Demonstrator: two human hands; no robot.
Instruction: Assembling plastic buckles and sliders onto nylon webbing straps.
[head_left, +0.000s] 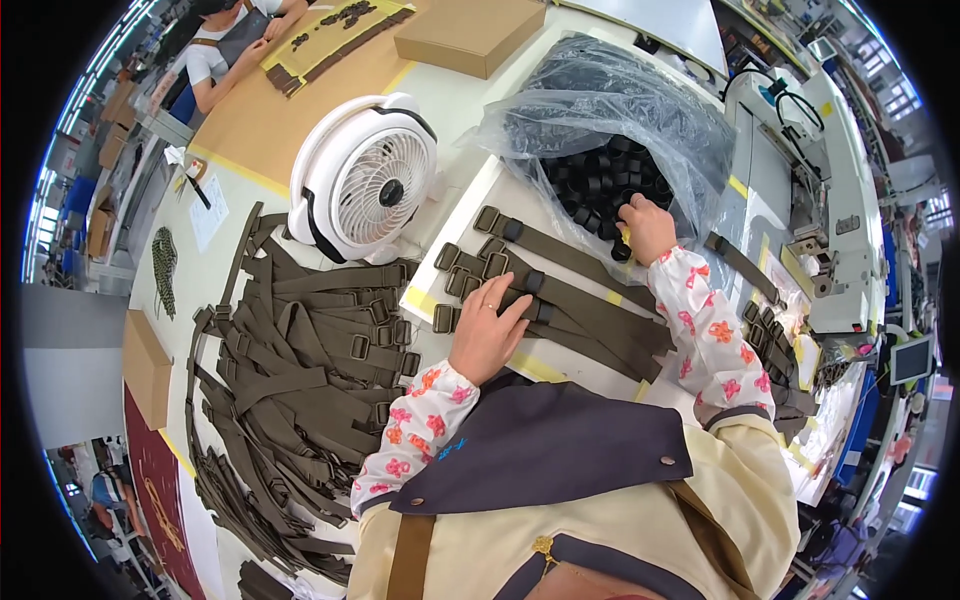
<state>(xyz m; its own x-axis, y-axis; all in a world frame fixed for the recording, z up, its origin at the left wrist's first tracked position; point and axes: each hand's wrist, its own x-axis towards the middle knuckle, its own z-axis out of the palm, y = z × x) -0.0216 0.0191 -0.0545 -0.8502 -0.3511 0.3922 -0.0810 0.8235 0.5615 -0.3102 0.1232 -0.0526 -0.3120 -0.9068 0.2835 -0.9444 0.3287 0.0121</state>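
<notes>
My left hand (488, 330) lies with spread fingers on several olive-brown webbing straps (595, 318) on the white work surface. Metal buckles (446, 318) sit at the straps' left ends, some with a black loop (534, 281) around the webbing. My right hand (650, 230) is at the mouth of a clear plastic bag (690, 130), fingers curled together at the edge of a pile of black loops (610, 180). One black loop (621, 248) shows right beside its fingertips; what the fingers pinch, if anything, is hidden. Something yellow is on a finger.
A big heap of buckled straps (300, 370) covers the table at left, below a white fan (375, 185). A cardboard box (470, 35) lies at the back. At right stands a sewing machine (830, 210) with more straps (775, 345) nearby. Another person (235, 50) sits at far left.
</notes>
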